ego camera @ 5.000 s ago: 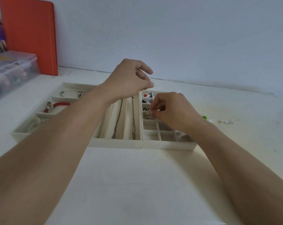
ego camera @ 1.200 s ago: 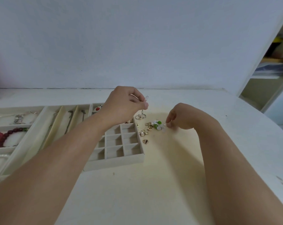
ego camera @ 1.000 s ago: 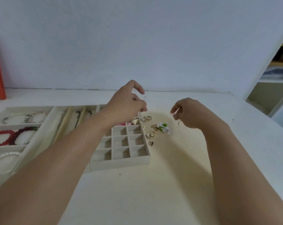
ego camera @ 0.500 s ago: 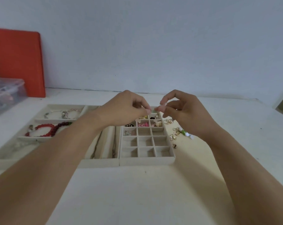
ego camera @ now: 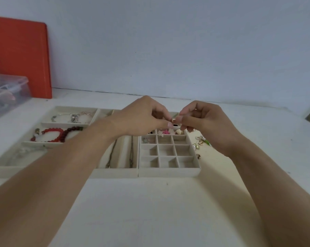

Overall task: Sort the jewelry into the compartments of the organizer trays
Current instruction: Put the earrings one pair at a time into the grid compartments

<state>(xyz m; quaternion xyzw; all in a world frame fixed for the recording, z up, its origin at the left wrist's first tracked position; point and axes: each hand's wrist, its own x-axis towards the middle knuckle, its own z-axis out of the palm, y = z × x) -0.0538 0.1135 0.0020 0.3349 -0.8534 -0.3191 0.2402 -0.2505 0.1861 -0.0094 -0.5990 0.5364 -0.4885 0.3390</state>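
A small gold earring is being pinched between both hands — loose earrings beside the grid tray are still awaiting sorting.

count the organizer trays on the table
3, side by side: the wide-slot bracelet tray on the left, the long-channel necklace tray in the middle, the small-grid tray on the right. The hands hide parts.

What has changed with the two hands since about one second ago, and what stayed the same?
The right hand left the loose pieces on the table, rose and moved left to meet the left hand above the grid tray. Both hands now pinch one small gold piece between their fingertips. The trays, the red bracelet and the loose pieces stayed in place.
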